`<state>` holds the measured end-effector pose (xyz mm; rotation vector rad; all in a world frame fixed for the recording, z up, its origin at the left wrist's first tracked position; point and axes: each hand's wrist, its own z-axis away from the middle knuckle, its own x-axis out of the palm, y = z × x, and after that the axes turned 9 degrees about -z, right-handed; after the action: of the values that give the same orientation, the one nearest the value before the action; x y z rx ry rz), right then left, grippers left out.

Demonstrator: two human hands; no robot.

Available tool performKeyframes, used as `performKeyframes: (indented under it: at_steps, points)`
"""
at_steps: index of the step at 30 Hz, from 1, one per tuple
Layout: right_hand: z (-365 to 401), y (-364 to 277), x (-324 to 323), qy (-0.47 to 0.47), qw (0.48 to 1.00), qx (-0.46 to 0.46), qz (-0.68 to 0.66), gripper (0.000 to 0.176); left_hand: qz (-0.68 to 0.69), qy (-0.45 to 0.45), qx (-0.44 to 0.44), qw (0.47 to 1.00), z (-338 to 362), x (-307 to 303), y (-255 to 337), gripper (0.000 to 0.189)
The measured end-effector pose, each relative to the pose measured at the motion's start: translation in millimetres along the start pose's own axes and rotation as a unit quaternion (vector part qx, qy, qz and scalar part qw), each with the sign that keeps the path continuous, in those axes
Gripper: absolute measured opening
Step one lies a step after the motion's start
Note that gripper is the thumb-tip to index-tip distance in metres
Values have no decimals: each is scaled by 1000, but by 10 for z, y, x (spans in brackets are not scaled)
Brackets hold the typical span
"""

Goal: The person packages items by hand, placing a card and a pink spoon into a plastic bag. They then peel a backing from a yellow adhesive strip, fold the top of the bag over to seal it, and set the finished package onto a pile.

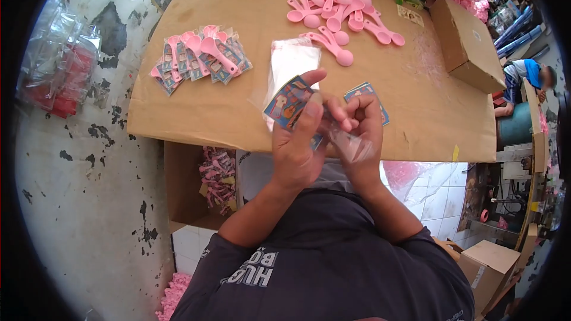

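Head view: a brown cardboard-covered table (208,119) spans the middle, a peeling wall (71,190) at nine o'clock. From the hands, loose pink spoons (336,6) heap at twelve, bagged spoons (202,53) lie at ten, a carton (467,44) stands at two. Both forearms rise from six o'clock, hands close together over the table's near edge. The left hand (297,148) pinches a printed card (288,104) under its thumb; the right hand (361,131), fingers curled, holds a clear bag (357,150).
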<state>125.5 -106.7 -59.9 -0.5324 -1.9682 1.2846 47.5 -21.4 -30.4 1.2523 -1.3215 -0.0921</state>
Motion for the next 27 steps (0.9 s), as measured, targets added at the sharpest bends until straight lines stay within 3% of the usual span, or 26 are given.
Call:
performKeyframes:
  at_steps: [2,3,4,6,7,12,14,16,18,19,20,21,22,24,26,27]
  points:
    - [4,-164,38,-23,987,-78,139,46,-28,18,-6,999,-32,-80,2,46]
    - [9,-187,-35,-53,956,-169,233,51,-20,40,-4,999,-67,-141,1,45]
    - [-17,-235,-90,-52,954,-170,240,51,-13,65,-7,998,-72,-199,17,44]
    - [-55,-391,-141,-221,879,-290,307,35,13,85,-13,996,-105,-317,94,44]
    - [-46,-512,-125,-242,879,-248,327,18,34,104,-16,994,-127,-372,141,43]
    - [-457,-836,-274,-298,887,-181,303,16,96,134,-3,986,-183,-668,264,44]
    - [-708,-912,-434,-360,893,-31,268,10,111,156,1,982,-186,-728,292,43]
    - [-1026,-815,-684,-311,930,120,155,9,112,156,4,981,-163,-729,330,38]
    - [-1335,-764,-677,-223,881,-7,417,15,104,164,5,981,-143,-778,346,38]
    - [-1438,-698,-675,-224,881,-10,416,15,103,164,8,981,-138,-799,350,38]
    - [-1511,-592,-685,-181,786,-199,557,18,84,172,7,981,-113,-821,348,39]
    - [-1575,-521,-655,-127,639,-375,659,21,66,182,5,981,-97,-837,346,41]
    - [-1622,-450,-616,-131,641,-374,657,21,66,186,7,980,-99,-837,341,41]
    - [-1651,-284,-475,-214,832,-150,490,25,31,187,13,982,-94,-807,320,43]
    - [-1714,-147,-309,-242,836,-119,477,28,23,180,11,983,-86,-748,300,42]
    - [-1753,-49,-254,-256,813,-158,499,28,18,173,10,985,-82,-714,290,41]
